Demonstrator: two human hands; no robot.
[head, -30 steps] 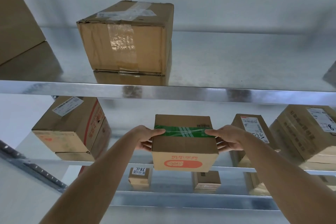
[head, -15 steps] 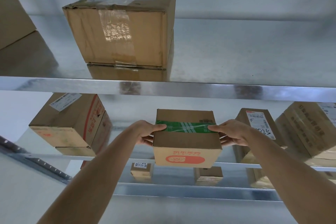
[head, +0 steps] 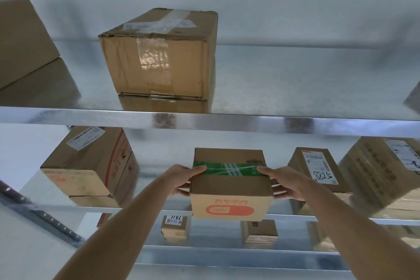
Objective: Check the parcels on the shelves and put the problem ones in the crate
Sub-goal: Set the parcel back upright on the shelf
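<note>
Head view: small parcel (head: 230, 185) with a green tape band across its top and an orange oval print on its front, held at the front edge of the middle shelf (head: 147, 208), between 2 hands. Left hand (head: 181, 179) clamped on its left side, thumb over the green tape, fingers curled under. Right hand (head: 284, 183) clamped on its right side the same way, thumb on the tape. Hands apart, one parcel's width between them. To the left on the same shelf, a larger box (head: 88, 163) with red print and a white label. To the right, a labelled box (head: 318, 170) with handwritten digits. On the upper shelf (head: 272, 124), a big taped carton (head: 159, 57). On the lower shelf (head: 216, 254), 2 small boxes, one marked 1186 (head: 174, 226).
</note>
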